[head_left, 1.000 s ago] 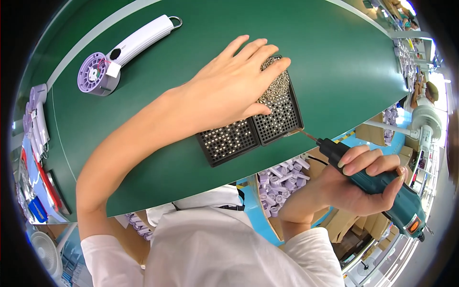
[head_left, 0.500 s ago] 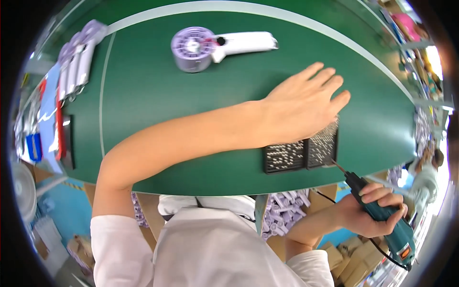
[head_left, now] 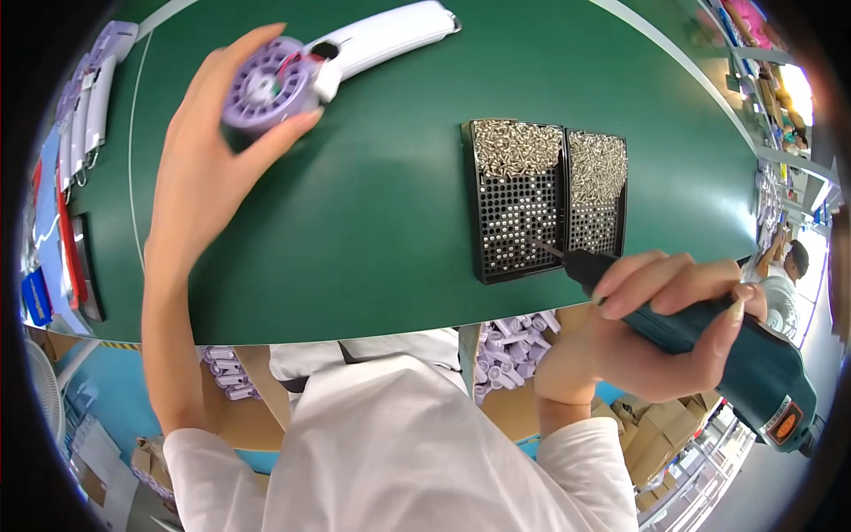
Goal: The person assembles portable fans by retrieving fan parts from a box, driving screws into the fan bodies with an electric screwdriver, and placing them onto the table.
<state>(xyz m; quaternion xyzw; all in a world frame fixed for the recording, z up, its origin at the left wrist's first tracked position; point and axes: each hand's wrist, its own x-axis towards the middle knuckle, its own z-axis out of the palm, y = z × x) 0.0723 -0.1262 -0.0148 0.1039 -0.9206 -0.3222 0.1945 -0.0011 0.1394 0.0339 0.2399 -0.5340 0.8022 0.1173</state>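
Observation:
My left hand (head_left: 197, 160) is closed round the round purple head of a handheld fan (head_left: 386, 43), fingers on the far side and thumb on the near side. The fan's white handle points to the upper right, and red wiring shows at its neck. In my right hand (head_left: 660, 328) is a dark green electric screwdriver (head_left: 767, 377). Its thin bit reaches over the left half of a black screw tray (head_left: 477, 239); whether the tip touches a screw I cannot tell. Loose silver screws heap in the tray's far part, and others stand in the holes nearer me.
Several fan bodies (head_left: 93, 102) lie at the table's far left, near a red-edged bin (head_left: 66, 239). Below the table edge, boxes hold purple parts (head_left: 510, 359). A standing fan (head_left: 44, 390) is at lower left. Another person (head_left: 784, 284) is at the far right.
My left hand has moved from above the screw tray to the fan head and closed on it. The fan has shifted left and tilted. The screwdriver's bit has come over the tray's left half.

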